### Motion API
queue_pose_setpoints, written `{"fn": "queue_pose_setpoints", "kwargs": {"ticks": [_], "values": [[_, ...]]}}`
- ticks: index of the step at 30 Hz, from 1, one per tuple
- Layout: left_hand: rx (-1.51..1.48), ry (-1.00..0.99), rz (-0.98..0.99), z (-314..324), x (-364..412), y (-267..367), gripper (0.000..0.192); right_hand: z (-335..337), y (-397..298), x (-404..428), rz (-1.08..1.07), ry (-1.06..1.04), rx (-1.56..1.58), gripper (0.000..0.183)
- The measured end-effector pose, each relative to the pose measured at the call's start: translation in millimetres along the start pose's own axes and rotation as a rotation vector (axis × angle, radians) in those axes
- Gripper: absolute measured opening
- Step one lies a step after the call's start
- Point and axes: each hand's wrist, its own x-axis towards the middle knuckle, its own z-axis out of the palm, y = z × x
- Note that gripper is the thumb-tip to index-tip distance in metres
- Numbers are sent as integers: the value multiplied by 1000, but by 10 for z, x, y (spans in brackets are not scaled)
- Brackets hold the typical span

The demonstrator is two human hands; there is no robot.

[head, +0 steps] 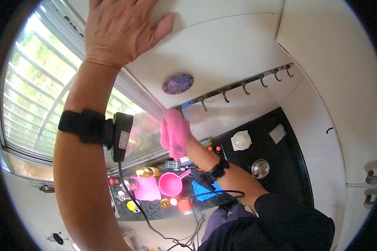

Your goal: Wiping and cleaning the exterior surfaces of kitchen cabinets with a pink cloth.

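Observation:
My left hand (117,33) lies spread, palm toward the white wall tiles (226,40) beside the window frame, its fingertips cut off by the top edge. Nothing shows in it. A pink cloth (175,133) covers most of my right hand, which presses it near the corner where the window frame meets the wall. The cloth is by the left end of a metal hook rail (235,84). An oval blue-rimmed plaque (178,84) sits on the wall above the rail.
Below is a black stone counter (289,157) holding a pink dipper (170,184), a second pink cloth (147,188), a blue cloth (204,189), a bottle of yellow liquid (148,172), scissors (191,165) and a steel bowl (260,168). Black cables (157,230) hang from my arms. A slatted window (40,94) stands left.

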Motion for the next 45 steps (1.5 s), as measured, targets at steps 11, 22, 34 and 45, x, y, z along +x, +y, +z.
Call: {"fn": "queue_pose_setpoints", "kwargs": {"ticks": [11,22,34,45], "values": [[123,-15,65,-96,-100,-93,62,-206,-711,-109,-238,112,-1234,26],[141,-31,97,-164,-105,-143,64,-1353,-609,-485,-65,-625,-980,22],[161,-46,46,-101,-36,-67,63,-989,-253,78,-162,-84,-753,22],[65,4,67,-137,-108,-109,61,-975,-828,-49,18,-329,-1070,28]]}}
